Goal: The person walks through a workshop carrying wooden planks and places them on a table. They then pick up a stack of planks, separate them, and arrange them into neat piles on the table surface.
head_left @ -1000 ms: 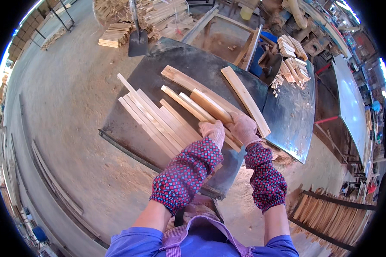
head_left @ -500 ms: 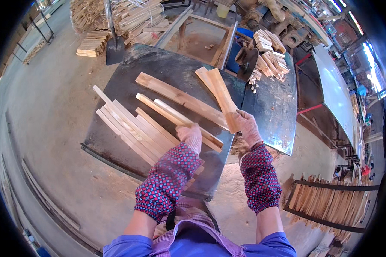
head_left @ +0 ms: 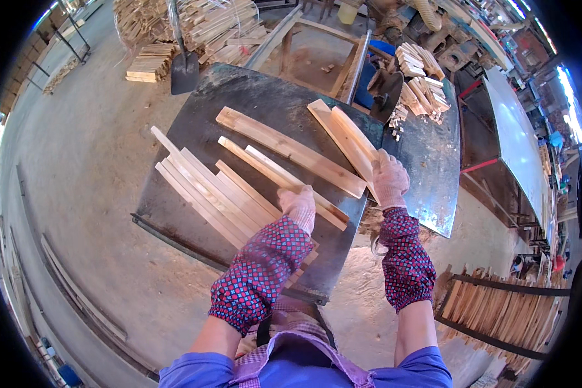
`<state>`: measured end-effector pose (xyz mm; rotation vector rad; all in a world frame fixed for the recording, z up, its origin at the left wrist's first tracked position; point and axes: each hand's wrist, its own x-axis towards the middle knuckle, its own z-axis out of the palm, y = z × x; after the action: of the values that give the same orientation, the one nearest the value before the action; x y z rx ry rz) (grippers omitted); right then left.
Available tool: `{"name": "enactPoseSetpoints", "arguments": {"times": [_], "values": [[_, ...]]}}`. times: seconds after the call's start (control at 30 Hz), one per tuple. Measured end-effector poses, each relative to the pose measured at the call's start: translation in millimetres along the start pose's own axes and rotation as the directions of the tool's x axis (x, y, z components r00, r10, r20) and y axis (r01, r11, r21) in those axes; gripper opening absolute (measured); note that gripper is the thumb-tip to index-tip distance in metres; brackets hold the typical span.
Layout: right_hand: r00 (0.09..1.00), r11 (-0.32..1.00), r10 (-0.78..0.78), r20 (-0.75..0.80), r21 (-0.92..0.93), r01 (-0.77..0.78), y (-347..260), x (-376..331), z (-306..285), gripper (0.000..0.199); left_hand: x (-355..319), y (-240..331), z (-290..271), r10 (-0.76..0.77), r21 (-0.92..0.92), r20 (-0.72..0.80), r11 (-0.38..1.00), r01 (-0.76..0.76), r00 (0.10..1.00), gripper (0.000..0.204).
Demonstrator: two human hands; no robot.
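Both my hands wear pale knitted work gloves. My right hand (head_left: 390,180) is closed around the near end of a wooden strip (head_left: 354,131), which lies against another light strip (head_left: 333,126) toward the table's far right edge. My left hand (head_left: 297,205) is closed on a narrow wooden strip (head_left: 265,167) with a shorter one right beside it; its fingertips are partly hidden. Between the two hands' strips, a wider wooden board (head_left: 291,149) lies flat and slanted. Several pale strips (head_left: 204,187) lie side by side to the left of my left hand, some running under my forearm.
The strips lie on a dark metal tabletop (head_left: 181,129). Short wood offcuts (head_left: 420,97) are heaped by a round dark disc (head_left: 387,94) at the far right. A shovel (head_left: 185,71) stands beyond the table near stacked wood (head_left: 152,63). A rack of strips (head_left: 498,313) is at lower right.
My right hand has turned its strip from a raised, broad-face view down against the neighbouring strip. My left hand stays on its strip. The whole view has shifted slightly.
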<state>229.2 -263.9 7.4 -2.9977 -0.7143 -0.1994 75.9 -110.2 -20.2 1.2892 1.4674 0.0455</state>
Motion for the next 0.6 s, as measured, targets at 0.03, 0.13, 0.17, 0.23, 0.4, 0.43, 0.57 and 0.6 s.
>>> {"name": "enactPoseSetpoints", "arguments": {"times": [0.03, 0.13, 0.17, 0.23, 0.4, 0.43, 0.57, 0.6], "values": [[0.998, 0.998, -0.063, 0.002, -0.03, 0.063, -1, -4, 0, 0.036, -5, 3, -1, 0.008, 0.001, 0.005, 1.0, -0.008, 1.0, 0.06], [0.978, 0.977, -0.134, 0.157, -0.145, 0.157, -22, -17, -8, 0.046, -16, 12, -10, 0.019, -0.021, 0.055, 1.0, -0.018, 0.998, 0.061], [0.98, 0.979, -0.181, 0.077, -0.079, 0.187, -25, -18, -8, 0.047, -17, 12, -12, 0.032, -0.014, 0.059, 0.999, -0.031, 0.998, 0.06], [0.963, 0.965, -0.255, -0.092, 0.044, 0.26, -29, -21, -7, 0.051, -12, 8, -9, 0.025, -0.012, 0.039, 1.0, -0.024, 0.999, 0.062], [0.857, 0.901, -0.435, 0.276, 0.129, 0.415, -71, -7, -12, 0.059, 29, -28, 17, 0.01, -0.124, 0.086, 0.992, 0.001, 0.996, 0.064], [0.827, 0.905, -0.419, 0.375, 0.105, 0.411, -75, -4, -13, 0.06, 14, -16, 13, 0.025, -0.077, 0.087, 0.997, -0.018, 0.996, 0.063], [0.837, 0.902, -0.408, 0.365, 0.304, 0.306, -77, 4, -10, 0.054, 2, -3, -2, 0.009, -0.112, 0.103, 0.994, 0.003, 0.995, 0.063], [0.78, 0.86, -0.441, 0.444, 0.458, 0.226, -74, 5, -11, 0.049, 5, -2, -3, -0.027, -0.127, 0.099, 0.991, 0.039, 0.995, 0.064]]}}
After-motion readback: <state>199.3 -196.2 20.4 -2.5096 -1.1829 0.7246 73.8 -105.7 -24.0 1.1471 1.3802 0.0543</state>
